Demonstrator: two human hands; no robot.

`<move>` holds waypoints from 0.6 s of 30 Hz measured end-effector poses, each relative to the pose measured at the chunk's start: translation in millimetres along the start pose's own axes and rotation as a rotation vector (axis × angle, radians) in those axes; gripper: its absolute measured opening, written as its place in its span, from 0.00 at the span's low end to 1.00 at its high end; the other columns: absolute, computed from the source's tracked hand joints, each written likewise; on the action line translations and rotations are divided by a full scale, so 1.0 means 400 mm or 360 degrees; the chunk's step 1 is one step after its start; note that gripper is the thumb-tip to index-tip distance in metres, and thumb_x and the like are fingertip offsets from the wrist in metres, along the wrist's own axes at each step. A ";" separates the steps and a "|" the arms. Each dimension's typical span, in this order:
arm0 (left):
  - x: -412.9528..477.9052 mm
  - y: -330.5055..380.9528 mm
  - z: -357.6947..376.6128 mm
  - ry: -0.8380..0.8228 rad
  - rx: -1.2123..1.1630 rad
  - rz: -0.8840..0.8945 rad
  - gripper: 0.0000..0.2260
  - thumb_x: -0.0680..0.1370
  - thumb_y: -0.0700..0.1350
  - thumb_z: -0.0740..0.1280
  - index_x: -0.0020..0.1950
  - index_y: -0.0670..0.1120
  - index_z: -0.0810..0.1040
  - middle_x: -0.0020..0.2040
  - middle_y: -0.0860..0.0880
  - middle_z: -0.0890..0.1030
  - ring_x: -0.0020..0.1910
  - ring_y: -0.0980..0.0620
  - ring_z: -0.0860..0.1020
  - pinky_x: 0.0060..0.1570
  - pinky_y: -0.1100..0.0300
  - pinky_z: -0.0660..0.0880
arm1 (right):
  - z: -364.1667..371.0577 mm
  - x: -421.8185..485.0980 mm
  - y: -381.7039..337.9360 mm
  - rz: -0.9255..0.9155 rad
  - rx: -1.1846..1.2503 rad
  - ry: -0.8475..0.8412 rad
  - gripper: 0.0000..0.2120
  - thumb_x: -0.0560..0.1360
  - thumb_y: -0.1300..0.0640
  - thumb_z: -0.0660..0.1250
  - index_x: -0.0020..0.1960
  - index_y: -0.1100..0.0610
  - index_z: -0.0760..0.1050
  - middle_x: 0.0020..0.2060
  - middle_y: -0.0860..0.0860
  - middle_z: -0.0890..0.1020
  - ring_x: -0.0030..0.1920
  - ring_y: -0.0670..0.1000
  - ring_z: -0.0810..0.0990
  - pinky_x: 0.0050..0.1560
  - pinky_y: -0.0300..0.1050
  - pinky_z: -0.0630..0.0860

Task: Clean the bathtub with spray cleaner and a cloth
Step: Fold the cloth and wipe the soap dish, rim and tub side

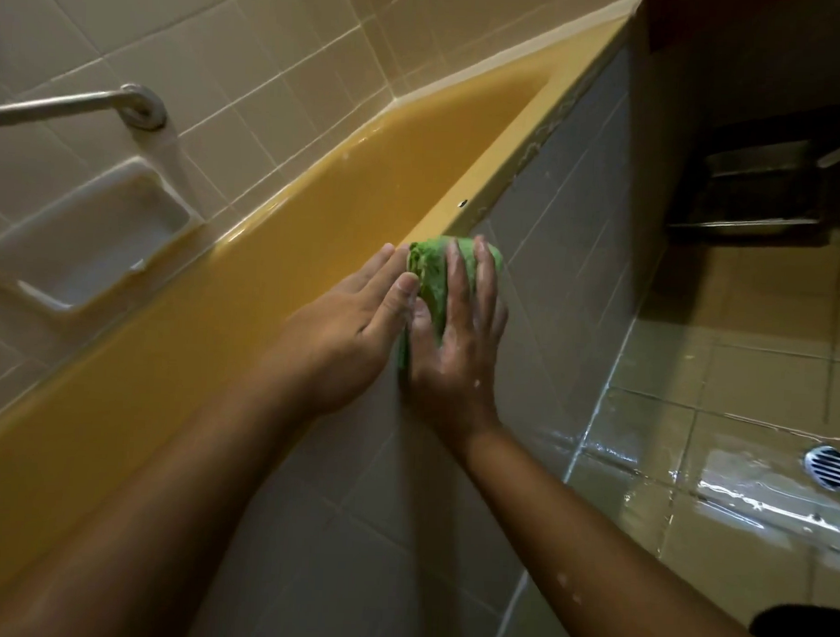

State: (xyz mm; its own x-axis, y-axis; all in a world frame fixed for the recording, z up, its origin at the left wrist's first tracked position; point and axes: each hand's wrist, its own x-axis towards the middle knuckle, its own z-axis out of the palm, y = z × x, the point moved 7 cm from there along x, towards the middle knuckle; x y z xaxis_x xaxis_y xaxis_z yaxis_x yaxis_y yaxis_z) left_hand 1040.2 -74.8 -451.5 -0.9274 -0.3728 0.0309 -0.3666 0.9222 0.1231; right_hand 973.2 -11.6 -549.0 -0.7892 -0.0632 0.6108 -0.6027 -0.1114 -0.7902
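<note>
A yellow bathtub (355, 206) runs from the lower left to the upper right. On its near rim lies a bunched green cloth (429, 271). My right hand (460, 329) lies flat over the cloth with straight fingers and presses it onto the rim; the hand is wet with foam. My left hand (356, 325) rests beside it with straight fingers, its fingertips touching the cloth's left edge. No spray bottle is in view.
Beige wall tiles carry a metal grab bar (83, 101) and a built-in soap dish (92, 245) above the tub. The tub's grey tiled front panel (553, 256) drops to a wet tiled floor (720, 400) with a drain grate (832, 468). A dark cabinet (757, 139) stands at the upper right.
</note>
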 end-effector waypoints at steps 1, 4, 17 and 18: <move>0.000 0.000 0.000 0.0003 0.0015 0.0003 0.34 0.78 0.68 0.41 0.84 0.61 0.50 0.84 0.62 0.48 0.81 0.65 0.48 0.75 0.66 0.45 | -0.005 0.022 0.018 -0.0055 0.0010 0.0015 0.29 0.84 0.47 0.56 0.81 0.60 0.62 0.82 0.59 0.58 0.83 0.53 0.52 0.79 0.48 0.50; 0.008 0.004 0.004 -0.0018 0.0058 0.0008 0.34 0.77 0.69 0.41 0.84 0.63 0.48 0.83 0.63 0.47 0.81 0.63 0.47 0.76 0.65 0.46 | -0.015 0.047 0.109 -0.0034 0.0008 0.0081 0.28 0.83 0.49 0.57 0.81 0.58 0.63 0.82 0.58 0.58 0.83 0.53 0.53 0.80 0.50 0.53; 0.049 0.021 0.008 -0.0074 0.0178 0.0005 0.35 0.78 0.73 0.41 0.84 0.63 0.43 0.84 0.63 0.45 0.83 0.56 0.49 0.80 0.56 0.49 | -0.046 -0.503 0.755 0.2142 -0.0055 -0.0155 0.31 0.85 0.43 0.53 0.84 0.55 0.54 0.82 0.59 0.55 0.80 0.63 0.59 0.79 0.60 0.56; 0.051 0.023 0.010 -0.0078 0.0201 0.0014 0.35 0.78 0.73 0.41 0.84 0.63 0.43 0.84 0.62 0.45 0.83 0.57 0.49 0.80 0.55 0.49 | -0.040 -0.540 0.776 0.2226 -0.0019 -0.0140 0.31 0.85 0.43 0.54 0.83 0.54 0.56 0.81 0.60 0.59 0.79 0.64 0.61 0.79 0.61 0.58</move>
State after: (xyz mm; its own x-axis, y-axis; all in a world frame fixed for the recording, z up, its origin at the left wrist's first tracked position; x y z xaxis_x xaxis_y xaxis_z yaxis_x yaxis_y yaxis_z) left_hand 1017.6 -73.4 -453.8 -0.9320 -0.3620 -0.0176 -0.3620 0.9322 -0.0029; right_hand 955.0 -16.7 -927.0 -0.7196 -0.1748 -0.6720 0.6654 0.1030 -0.7393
